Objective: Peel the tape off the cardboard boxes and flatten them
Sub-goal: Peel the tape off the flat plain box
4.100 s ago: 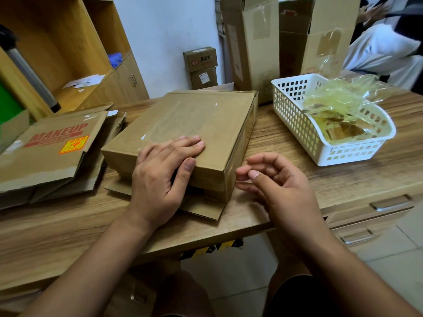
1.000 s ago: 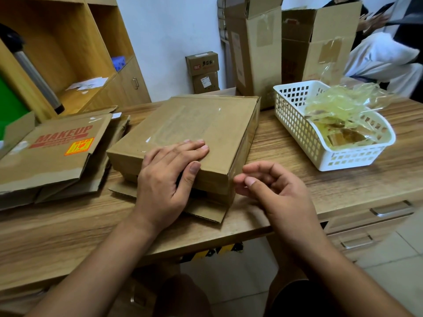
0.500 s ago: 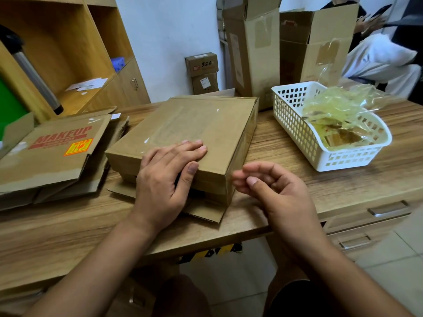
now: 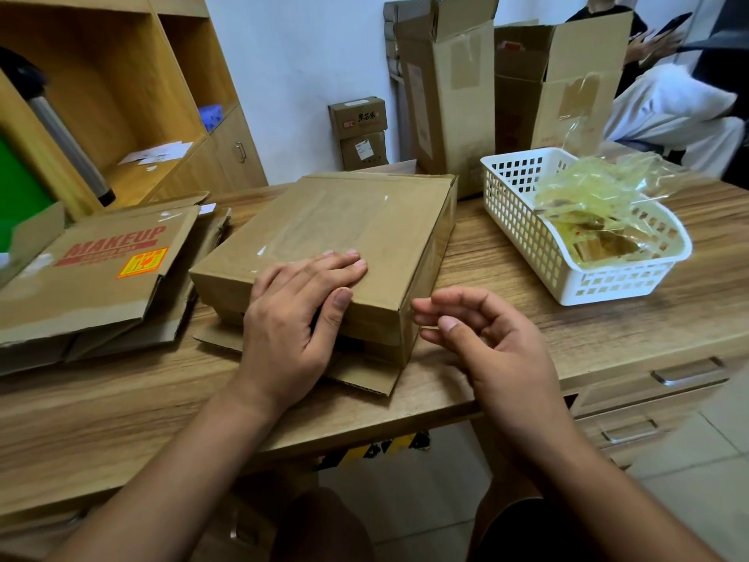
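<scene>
A flat brown cardboard box (image 4: pixel 389 221) lies on the wooden desk (image 4: pixel 121 403), with a wide strip of clear tape (image 4: pixel 324 225) down its top. One flap sticks out flat under its near end. My left hand (image 4: pixel 292 318) presses on the box's near edge, fingers straight on top and thumb against the front face. My right hand (image 4: pixel 486 342) hovers just right of the box's near corner, fingers loosely curled toward it, with nothing that I can see in it.
Flattened boxes (image 4: pixel 93 277), one printed MAKEUP, lie at the left. A white basket (image 4: pixel 523 237) of peeled tape (image 4: pixel 600 196) stands at the right. Two tall open boxes (image 4: pixel 450 95) rise behind the desk, a person (image 4: pixel 668 107) sits far right, and a shelf unit (image 4: pixel 121 95) stands at the left.
My right hand's fingers have loosened and spread a little beside the box corner. The left hand and the box have stayed put.
</scene>
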### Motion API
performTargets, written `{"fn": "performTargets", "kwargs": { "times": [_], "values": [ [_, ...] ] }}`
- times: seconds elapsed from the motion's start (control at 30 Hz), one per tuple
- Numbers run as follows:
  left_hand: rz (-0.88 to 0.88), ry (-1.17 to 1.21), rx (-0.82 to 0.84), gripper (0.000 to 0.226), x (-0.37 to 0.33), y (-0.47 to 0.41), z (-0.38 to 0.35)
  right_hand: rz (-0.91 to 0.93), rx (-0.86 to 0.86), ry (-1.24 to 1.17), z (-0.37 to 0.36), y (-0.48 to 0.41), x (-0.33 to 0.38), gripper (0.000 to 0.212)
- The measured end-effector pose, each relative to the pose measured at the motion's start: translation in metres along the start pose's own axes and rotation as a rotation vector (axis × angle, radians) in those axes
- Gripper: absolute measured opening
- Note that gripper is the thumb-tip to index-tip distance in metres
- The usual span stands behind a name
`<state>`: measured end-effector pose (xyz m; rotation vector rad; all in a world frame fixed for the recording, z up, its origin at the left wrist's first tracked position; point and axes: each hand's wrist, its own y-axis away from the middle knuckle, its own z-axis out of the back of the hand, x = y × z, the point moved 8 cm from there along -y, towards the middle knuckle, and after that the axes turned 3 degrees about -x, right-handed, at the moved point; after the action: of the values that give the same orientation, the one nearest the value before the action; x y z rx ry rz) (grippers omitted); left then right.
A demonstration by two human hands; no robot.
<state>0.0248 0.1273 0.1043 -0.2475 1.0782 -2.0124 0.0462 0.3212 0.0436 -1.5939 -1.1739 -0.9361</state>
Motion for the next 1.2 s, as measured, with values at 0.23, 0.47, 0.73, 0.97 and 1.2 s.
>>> {"fn": "performTargets", "kwargs": {
  "times": [0.23, 0.47, 0.73, 0.97, 1.2],
  "values": [
    [0.000, -0.005, 0.005, 0.036, 0.001, 0.001, 0.000, 0.012, 0.027, 0.014, -0.002, 0.000, 0.002, 0.020],
    [0.000, -0.007, 0.018, 0.036, 0.001, 0.001, 0.000, 0.045, -0.001, 0.053, -0.001, 0.004, 0.004, 0.018],
    [-0.001, -0.008, 0.011, 0.035, 0.000, 0.001, 0.000, 0.123, -0.023, 0.147, -0.009, 0.006, 0.009, 0.025],
    [-0.008, -0.009, 0.008, 0.036, 0.000, 0.001, 0.000, 0.182, -0.094, 0.281, -0.014, 0.001, 0.013, 0.026],
    [-0.011, -0.010, 0.011, 0.036, 0.002, 0.001, 0.001, 0.227, -0.109, 0.370, -0.019, -0.004, 0.014, 0.028]
  ]
}}
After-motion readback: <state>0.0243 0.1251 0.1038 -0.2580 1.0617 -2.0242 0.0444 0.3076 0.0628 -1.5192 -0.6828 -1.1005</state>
